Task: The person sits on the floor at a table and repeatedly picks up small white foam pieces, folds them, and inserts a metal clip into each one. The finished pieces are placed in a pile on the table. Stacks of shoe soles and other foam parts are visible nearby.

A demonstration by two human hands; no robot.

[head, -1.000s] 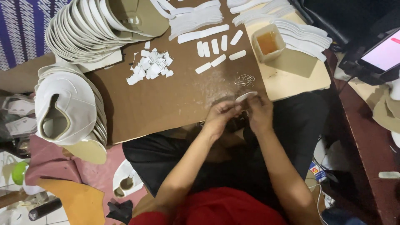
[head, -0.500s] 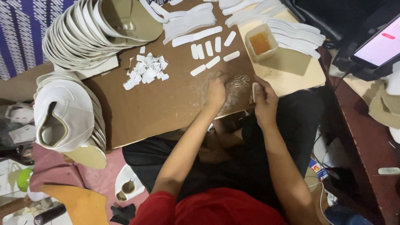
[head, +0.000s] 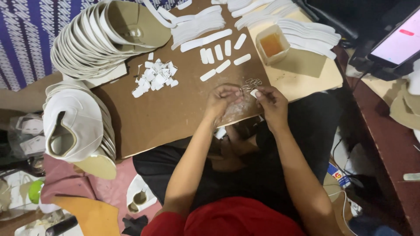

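My left hand (head: 221, 101) rests on the brown board (head: 175, 118), its fingertips pinched on a small metal ring at the edge of a little cluster of wire rings (head: 252, 82). Just right of it, my right hand (head: 273, 105) holds a small white tab (head: 253, 92) between thumb and forefinger. The two hands almost touch at the fingertips. A pile of similar small white tabs (head: 155, 78) lies further left on the board. Short white strips (head: 223, 59) lie in a loose row above the hands.
An open tub of amber glue (head: 272, 43) stands at the board's far right. Stacks of pale shoe uppers (head: 100, 39) fan along the top left, more (head: 74, 126) at the left edge. Long white strips (head: 197, 26) lie behind. A lit screen (head: 396, 41) is at right.
Both hands have moved from the board's near edge up to the wire rings. The left hand has closed its fingers on a ring; the right still holds the white tab.
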